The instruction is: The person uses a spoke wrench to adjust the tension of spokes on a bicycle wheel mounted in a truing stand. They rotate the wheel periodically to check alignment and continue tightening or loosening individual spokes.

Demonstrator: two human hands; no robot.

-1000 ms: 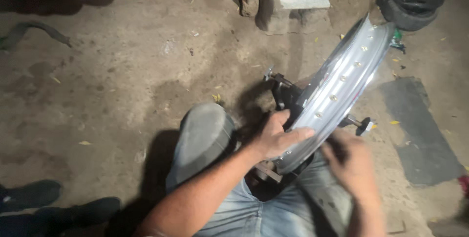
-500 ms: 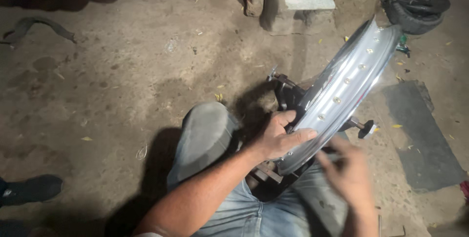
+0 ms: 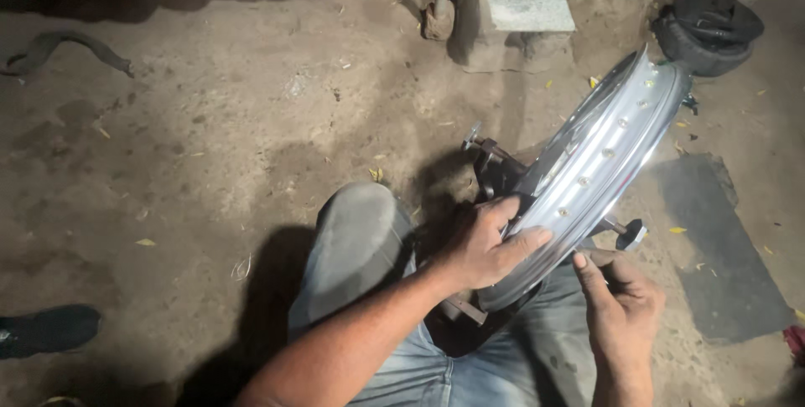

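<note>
At the far left edge of the dirt floor (image 3: 210, 147), a dark shoe (image 3: 46, 330) pokes into view near the bottom, and a curved strip of black rubber (image 3: 71, 46) lies near the top. Moving right, the person's bent knee in faded jeans (image 3: 356, 239) rises at the centre, with a shadow pooled beside it. Next comes the left hand (image 3: 486, 243), its forearm reaching up from the lower middle; the fingers are spread and pressed flat against the near edge of a shiny metal wheel rim (image 3: 599, 164), steadying it rather than wrapping around it. The rim stands tilted on a dark metal stand (image 3: 495, 168) between the person's legs, its upper end leaning away to the upper right, with a row of spoke holes showing along its channel. Behind it, at the top, a pale stone block (image 3: 520, 5) sits on the ground. Just right of the rim's lower end, the right hand (image 3: 620, 298) is loosely curled, thumb raised close to the rim; whether it grips anything cannot be told. A small black knob (image 3: 631, 233) sticks out just above it. Farther right lie a dark flat mat (image 3: 725, 248) and, top right, a folded black rubber tube (image 3: 708, 30).
</note>
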